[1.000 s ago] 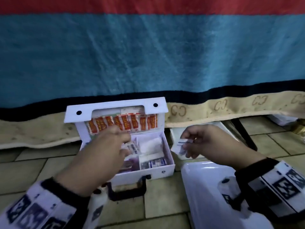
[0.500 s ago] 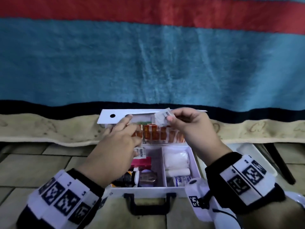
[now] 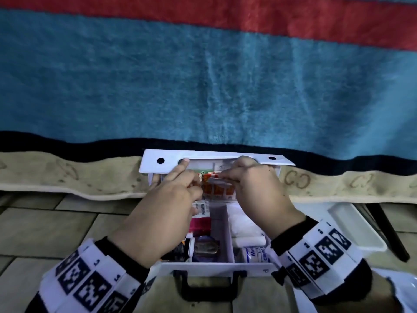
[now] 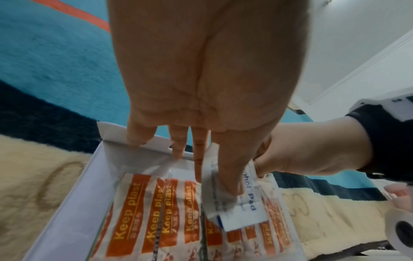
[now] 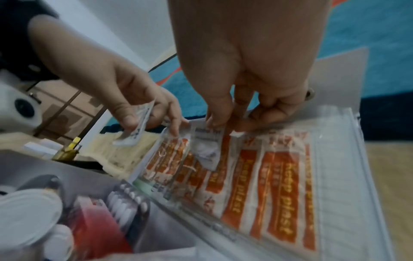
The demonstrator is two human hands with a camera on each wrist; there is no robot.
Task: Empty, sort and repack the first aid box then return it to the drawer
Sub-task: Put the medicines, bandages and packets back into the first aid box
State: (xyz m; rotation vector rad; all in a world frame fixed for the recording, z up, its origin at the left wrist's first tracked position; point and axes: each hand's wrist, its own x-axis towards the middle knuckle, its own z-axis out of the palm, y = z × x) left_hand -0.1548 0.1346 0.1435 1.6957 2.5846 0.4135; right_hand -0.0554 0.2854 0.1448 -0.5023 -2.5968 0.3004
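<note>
Blue-and-red blanket [image 3: 203, 86] hangs behind. First aid box [image 3: 216, 266] sits open on the tiled floor [image 3: 45, 233], lid [image 3: 212, 160] upright against the blanket. Orange plaster strips [image 5: 263, 190] sit in the lid's clear pocket. My left hand [image 3: 162, 213] has fingers extended into the pocket's top edge, thumb pinching a second sachet [image 5: 136, 130] against the palm. My right hand [image 3: 255, 190] pinches an alcohol pad sachet [image 4: 234, 208] at the pocket opening, in front of the strips.
</note>
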